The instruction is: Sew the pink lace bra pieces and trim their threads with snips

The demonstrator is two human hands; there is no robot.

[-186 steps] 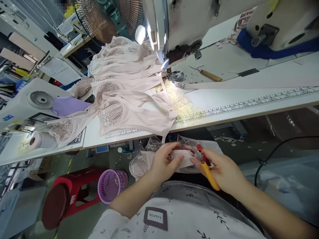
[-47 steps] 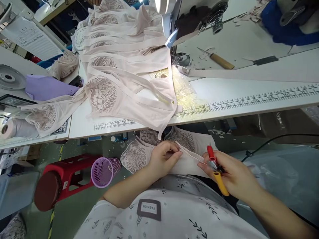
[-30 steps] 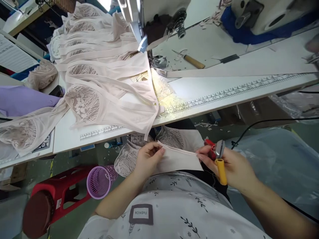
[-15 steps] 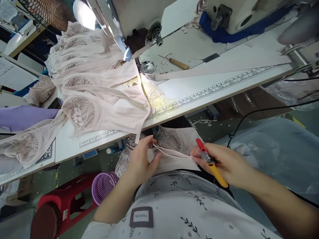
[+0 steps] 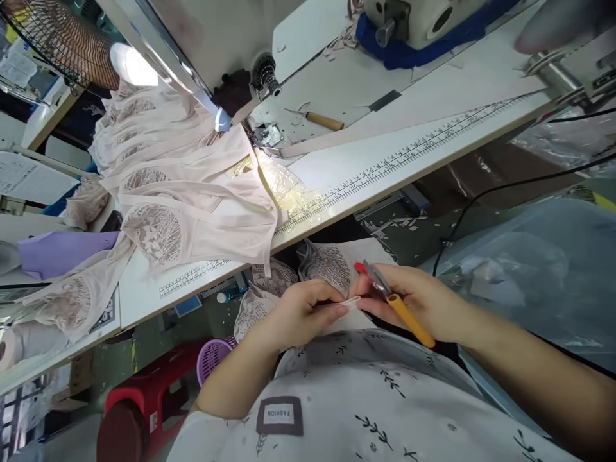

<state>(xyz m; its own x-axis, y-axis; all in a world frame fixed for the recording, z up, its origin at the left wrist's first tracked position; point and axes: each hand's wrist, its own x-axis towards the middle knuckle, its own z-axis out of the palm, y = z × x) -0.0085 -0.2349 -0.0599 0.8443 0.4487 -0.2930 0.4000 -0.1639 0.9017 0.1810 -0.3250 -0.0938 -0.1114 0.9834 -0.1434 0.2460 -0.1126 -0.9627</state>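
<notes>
A pale pink lace bra lies across the lap, below the table edge. My left hand is closed, pinching a narrow fabric edge of it between thumb and fingers. Just beside it, my right hand pinches the same edge with its fingertips. Against its palm, that hand also keeps a pair of thread snips with a yellow handle, a metal middle and a red part. The fingertips of the two hands almost meet. Several similar bras lie in an overlapping row on the table to the left.
A sewing machine stands over the white table, which has a printed ruler along its front. A wooden-handled awl lies behind. Below left are a red stool and purple basket; a clear plastic bag is at right.
My left hand has moved right along the bra's edge, close to my right hand, and its fingers have closed. The snips have shifted slightly left. The whole view has turned a little.
</notes>
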